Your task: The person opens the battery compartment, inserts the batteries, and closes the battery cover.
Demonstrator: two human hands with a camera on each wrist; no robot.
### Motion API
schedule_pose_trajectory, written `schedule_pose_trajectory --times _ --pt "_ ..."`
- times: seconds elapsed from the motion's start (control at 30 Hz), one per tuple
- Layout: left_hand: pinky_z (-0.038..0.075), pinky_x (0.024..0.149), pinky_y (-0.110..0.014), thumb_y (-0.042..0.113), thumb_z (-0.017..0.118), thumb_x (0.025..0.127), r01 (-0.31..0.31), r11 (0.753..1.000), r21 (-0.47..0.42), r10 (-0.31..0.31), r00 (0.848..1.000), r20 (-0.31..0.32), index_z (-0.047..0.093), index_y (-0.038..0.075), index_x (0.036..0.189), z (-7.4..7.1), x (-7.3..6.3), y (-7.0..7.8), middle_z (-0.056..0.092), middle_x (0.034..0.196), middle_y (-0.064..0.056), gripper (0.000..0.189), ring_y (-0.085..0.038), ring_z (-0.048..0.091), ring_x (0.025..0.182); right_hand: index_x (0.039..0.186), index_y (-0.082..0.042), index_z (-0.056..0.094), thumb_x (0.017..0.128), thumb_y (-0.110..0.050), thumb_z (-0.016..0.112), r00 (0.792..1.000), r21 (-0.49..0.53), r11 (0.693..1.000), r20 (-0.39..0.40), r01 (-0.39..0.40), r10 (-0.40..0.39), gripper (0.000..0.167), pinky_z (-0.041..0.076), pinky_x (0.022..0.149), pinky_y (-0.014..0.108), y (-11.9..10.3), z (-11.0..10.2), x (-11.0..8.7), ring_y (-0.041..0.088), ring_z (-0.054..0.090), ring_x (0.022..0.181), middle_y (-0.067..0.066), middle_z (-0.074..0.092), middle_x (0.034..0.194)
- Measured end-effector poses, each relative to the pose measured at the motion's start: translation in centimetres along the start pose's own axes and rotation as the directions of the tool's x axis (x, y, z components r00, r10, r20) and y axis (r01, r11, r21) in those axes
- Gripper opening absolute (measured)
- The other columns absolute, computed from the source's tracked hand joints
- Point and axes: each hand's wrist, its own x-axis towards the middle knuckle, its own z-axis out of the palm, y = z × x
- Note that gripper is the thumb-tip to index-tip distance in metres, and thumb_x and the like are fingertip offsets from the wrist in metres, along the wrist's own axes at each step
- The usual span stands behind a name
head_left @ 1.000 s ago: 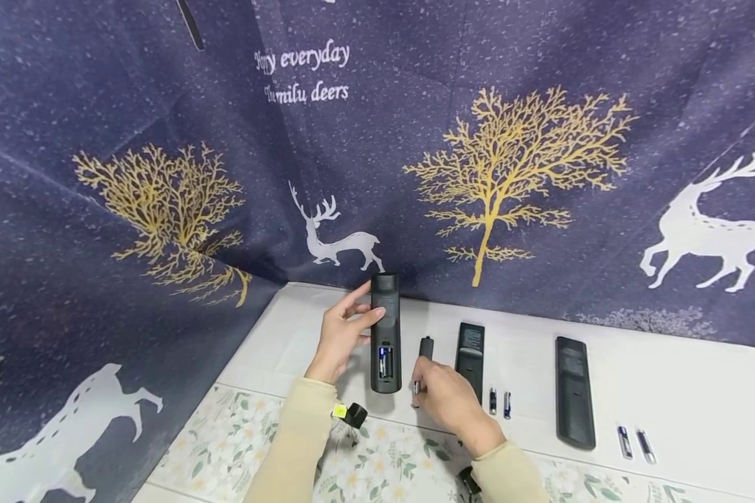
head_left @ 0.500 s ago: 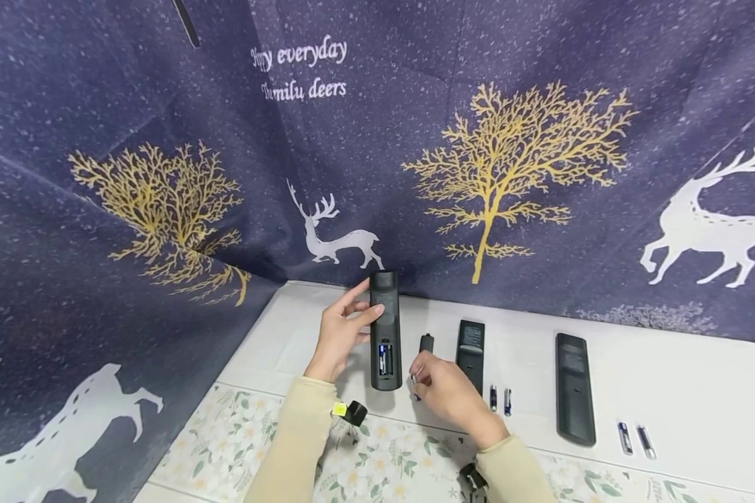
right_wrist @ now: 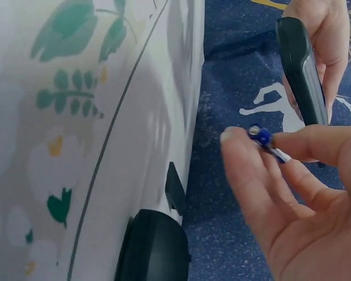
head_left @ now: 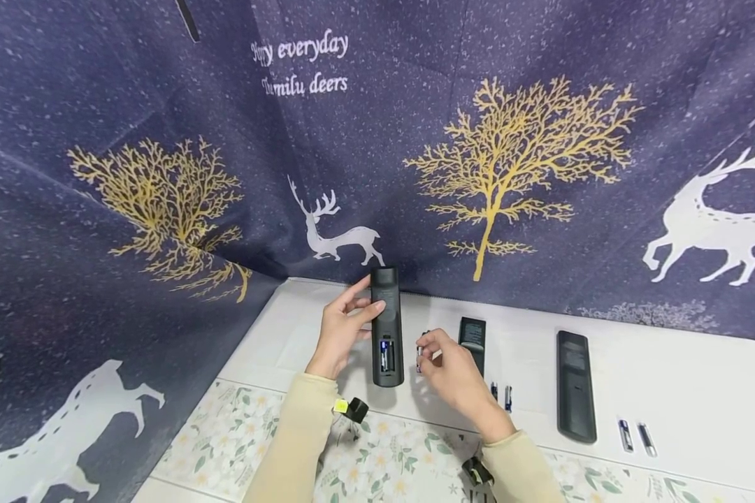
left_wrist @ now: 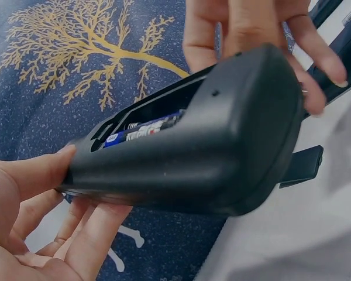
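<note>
My left hand (head_left: 340, 339) grips a black remote control (head_left: 386, 318), its back turned up and its battery compartment uncovered. One blue-and-silver battery (left_wrist: 143, 130) lies in that compartment, alongside a dark slot. Just right of the remote, my right hand (head_left: 456, 377) pinches another battery (right_wrist: 260, 136) between thumb and fingers, clear of the table. The small black battery cover (left_wrist: 304, 167) lies on the white table, mostly hidden behind the right hand in the head view.
A second remote (head_left: 473, 334) lies partly behind the right hand, with two batteries (head_left: 508, 399) near its lower end. Further right is a third remote (head_left: 575, 388) beside two more batteries (head_left: 626, 435). A dark blue patterned cloth (head_left: 365, 154) hangs behind the table (head_left: 679, 377).
My right hand has lifted its battery off the table and moved up beside the remote. The left hand holds the remote almost still.
</note>
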Motion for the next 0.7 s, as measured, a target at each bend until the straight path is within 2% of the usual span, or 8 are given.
schedule_pose_trajectory --times 0.3,0.7 --pt "0.064 0.068 -0.035 0.012 0.085 0.093 -0.006 1.000 -0.010 0.006 1.000 -0.003 0.065 0.023 0.150 0.0 0.1 -0.1 0.067 0.116 -0.013 0.061 -0.020 0.073 0.086 0.118 -0.010 0.069 0.098 0.000 0.072 0.999 0.083 0.997 -0.039 -0.007 0.010 0.023 0.056 0.056 0.028 -0.8 -0.4 0.0 0.015 0.069 0.072 0.005 0.066 0.099" --pt "0.064 0.065 -0.034 0.011 0.086 0.092 -0.024 0.999 -0.029 0.023 0.999 -0.025 0.066 0.023 0.148 0.1 0.1 -0.1 0.068 0.113 -0.012 0.061 -0.020 0.073 0.084 0.118 -0.010 0.070 0.096 0.003 0.073 0.998 0.124 0.992 -0.062 0.023 -0.016 0.025 0.059 0.057 0.029 -2.4 -0.5 -0.3 0.016 0.068 0.078 0.002 0.067 0.099"
